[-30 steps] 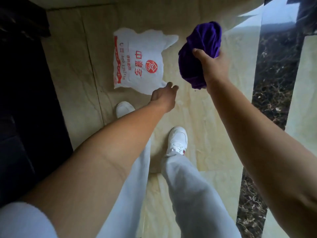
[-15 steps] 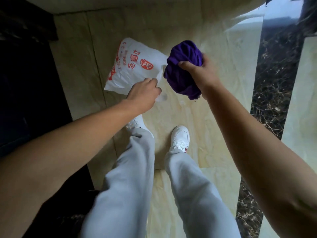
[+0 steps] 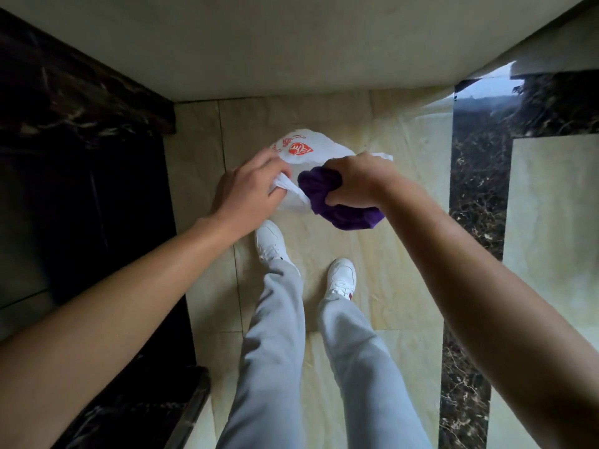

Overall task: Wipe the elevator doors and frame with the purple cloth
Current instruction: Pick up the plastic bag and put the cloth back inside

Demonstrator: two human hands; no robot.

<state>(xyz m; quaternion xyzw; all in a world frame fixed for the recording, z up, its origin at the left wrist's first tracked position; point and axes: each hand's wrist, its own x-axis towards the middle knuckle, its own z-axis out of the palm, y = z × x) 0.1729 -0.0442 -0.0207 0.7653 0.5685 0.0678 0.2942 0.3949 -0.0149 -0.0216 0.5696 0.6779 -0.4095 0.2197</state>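
A bunched purple cloth (image 3: 337, 205) hangs in my right hand (image 3: 355, 179), which grips it from above near the frame's centre. My left hand (image 3: 249, 189) pinches the edge of a white plastic bag with red print (image 3: 303, 150), held up off the floor just left of the cloth. Cloth and bag touch where my hands meet. A dark marble frame (image 3: 81, 102) runs down the left side, with a dark recess below it. The elevator doors themselves cannot be made out.
Glossy beige floor tiles (image 3: 405, 196) lie below, with a dark veined marble strip (image 3: 473, 189) on the right. My legs in light grey trousers and white shoes (image 3: 272, 244) stand beneath my hands. A pale wall (image 3: 291, 43) crosses the top.
The bag lay flat on the floor; my left hand has reached it, taken its edge and lifted it. My right hand has lowered the cloth against the bag's side.
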